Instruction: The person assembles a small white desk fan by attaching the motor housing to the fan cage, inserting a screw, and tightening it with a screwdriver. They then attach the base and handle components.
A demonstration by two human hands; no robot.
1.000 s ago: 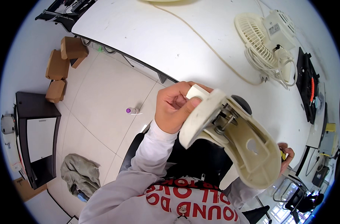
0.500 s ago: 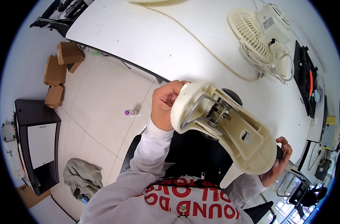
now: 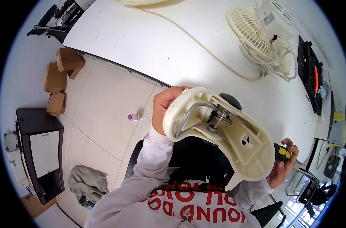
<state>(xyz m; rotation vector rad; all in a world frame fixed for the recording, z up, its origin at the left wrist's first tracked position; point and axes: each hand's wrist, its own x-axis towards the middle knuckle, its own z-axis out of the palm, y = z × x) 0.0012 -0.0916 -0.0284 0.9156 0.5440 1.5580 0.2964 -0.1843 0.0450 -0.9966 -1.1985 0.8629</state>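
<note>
Over my lap is a cream plastic clamp base point(image 3: 252, 159), tilted with its hollow underside showing. Inside it are a bent metal wire, a spring and a metal pin. A black round knob point(image 3: 230, 101) sticks out on its far side. My left hand point(image 3: 164, 104) is closed on the base's left end, fingers partly hidden behind it. At the other end, my right hand point(image 3: 284, 167) holds a black-and-yellow tool handle point(image 3: 282, 152) close against the base. Whether the tool's tip touches the base is hidden.
On the white table point(image 3: 161, 57) lie a cream fan point(image 3: 250, 26) with coiled cable, a cable with a plug point(image 3: 218, 60) and a black tool case point(image 3: 309, 72). Cardboard boxes point(image 3: 56, 78), a purple-capped bottle point(image 3: 133, 117), a grey cloth point(image 3: 87, 184) and a dark cabinet point(image 3: 40, 121) are on the floor.
The base has shifted slightly left and tipped so more of its underside shows. The tool's yellow patches have come into view in my right hand.
</note>
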